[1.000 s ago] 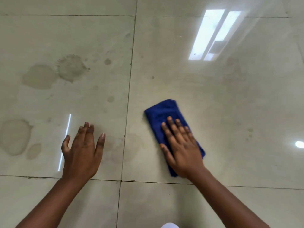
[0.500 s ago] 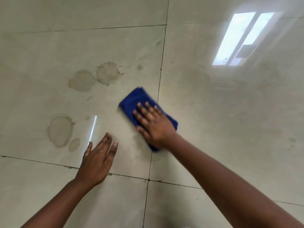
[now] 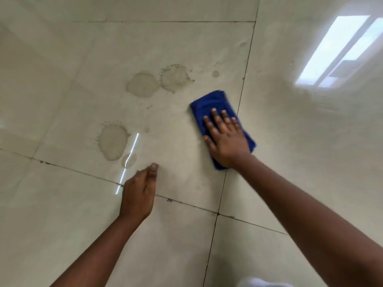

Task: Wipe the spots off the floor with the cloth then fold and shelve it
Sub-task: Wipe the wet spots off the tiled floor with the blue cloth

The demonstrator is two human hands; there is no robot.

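A folded blue cloth [image 3: 209, 103] lies flat on the glossy beige floor tiles, just left of a vertical grout line. My right hand [image 3: 224, 137] presses down on the cloth with fingers spread. Two brownish spots sit side by side beyond and left of the cloth, one [image 3: 142, 84] next to the other [image 3: 175, 78]. A larger spot [image 3: 113, 141] with a small one [image 3: 129, 160] under it lies at the left. My left hand [image 3: 138, 193] rests on the floor near that small spot, fingers curled in, holding nothing.
A tiny spot [image 3: 215, 73] sits above the cloth. Dark grout lines [image 3: 219, 213] cross near my arms. A bright window reflection [image 3: 335, 52] glares at the upper right. Something white [image 3: 263, 283] shows at the bottom edge.
My right hand slid the cloth leftward across the grout line onto the stained tile. My left hand went from flat and spread to curled. The view shifted so the spots appear nearer the centre.
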